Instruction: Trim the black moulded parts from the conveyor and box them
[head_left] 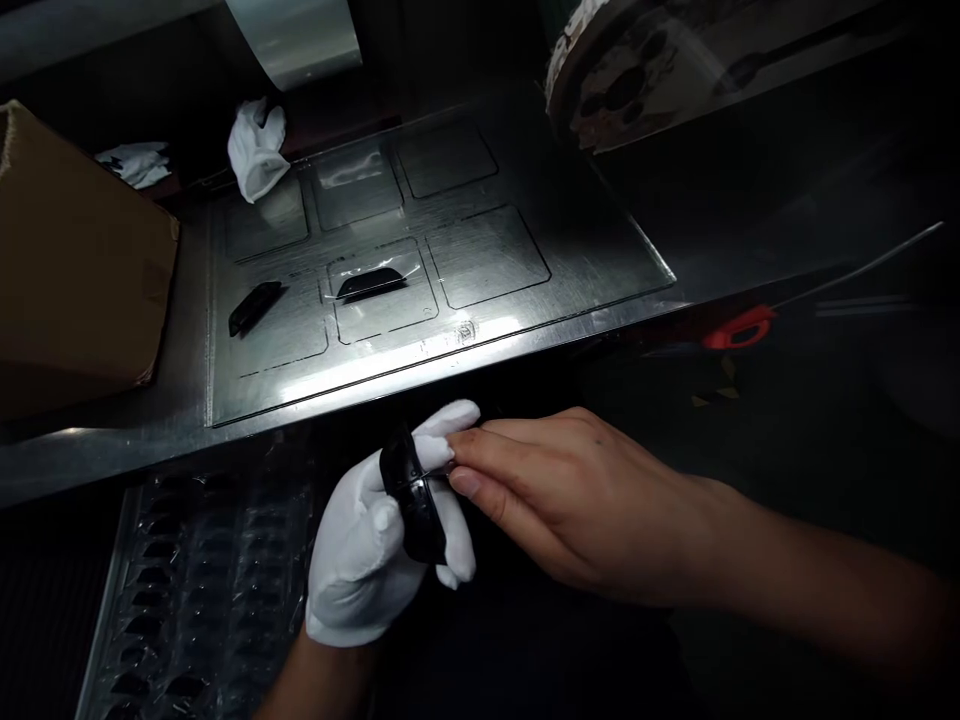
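Note:
My left hand (pixel 351 570), in a white glove, grips a glossy black plastic part (pixel 424 520) between thumb and fingers, below the table's front edge. My bare right hand (pixel 585 495) comes in from the right with thumb and forefinger pinched together beside the part. A thin, light line crosses the part towards this pinch; what the fingertips hold is too small to make out. Up on the metal plate (pixel 360 365) lie a similar black part (pixel 373 283) with clear film about it and another dark part (pixel 255 306) to its left.
A cardboard box (pixel 82 260) stands at the left. Behind the plate lies a crumpled white glove (pixel 256 150). Below left is a clear tray (pixel 217 600) with several black parts. A red-handled tool (pixel 739 328) with a thin shaft is at the right, under a large round machine part (pixel 637 85).

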